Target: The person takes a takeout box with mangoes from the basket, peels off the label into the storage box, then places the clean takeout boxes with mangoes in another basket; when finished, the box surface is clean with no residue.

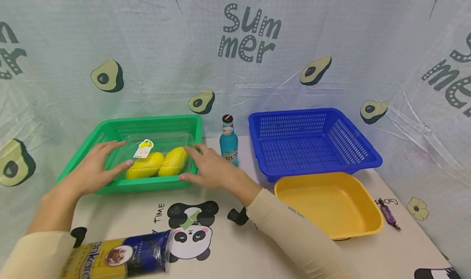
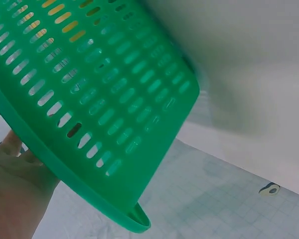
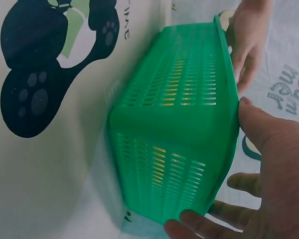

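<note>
A clear plastic box (image 1: pixel 167 142) with a white label lies in the green basket (image 1: pixel 147 185). Inside the box are two yellow fruits (image 1: pixel 147 164). Over the basket's left side reaches my left hand (image 1: pixel 96 166), its fingers extended and holding nothing. My right hand (image 1: pixel 211 166) is at the right side, fingers spread close to the box. From the right wrist, my right hand (image 3: pixel 281 169) has its thumb and fingers along the basket's rim; whether they press on it, I cannot tell. The left wrist view shows the basket's wall (image 2: pixel 154 164) hiding part of my left hand (image 2: pixel 15 184).
Right of the green basket stands a blue bottle (image 1: pixel 229 144). A blue basket (image 1: pixel 294 156) is farther right, with a yellow tray (image 1: pixel 324 201) in front and a purple wrapped candy (image 1: pixel 389 215) beside it. A yellow-and-blue package (image 1: pixel 121 256) lies at the near left.
</note>
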